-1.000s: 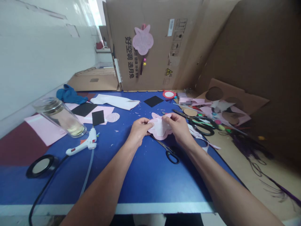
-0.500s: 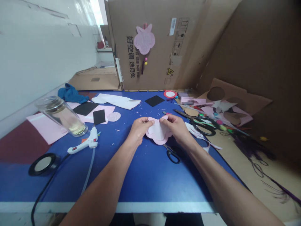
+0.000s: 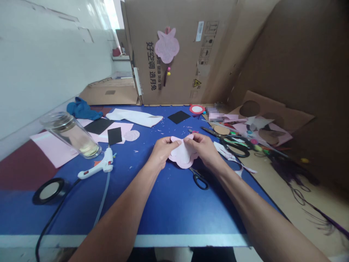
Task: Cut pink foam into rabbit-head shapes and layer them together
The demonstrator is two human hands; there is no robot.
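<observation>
A pink felt cutout [image 3: 183, 157] with a white piece laid on it is held just above the blue table [image 3: 169, 203], near the middle. My left hand [image 3: 160, 151] pinches its left edge and my right hand [image 3: 204, 147] pinches its top right edge, fingers closed on the felt. Black-handled scissors [image 3: 198, 177] lie on the table partly under the cutout and my right hand.
A white glue gun [image 3: 97, 168] and a glass jar [image 3: 71, 135] lie at the left, with a black tape roll [image 3: 48, 190] nearer. Larger scissors [image 3: 231, 142], felt scraps and beads crowd the right. Pink and black sheets [image 3: 109, 131] lie behind. A cardboard box [image 3: 185, 51] stands at the back.
The cutout has shifted slightly left and lower between my hands. My right fingers have moved inward along its top edge.
</observation>
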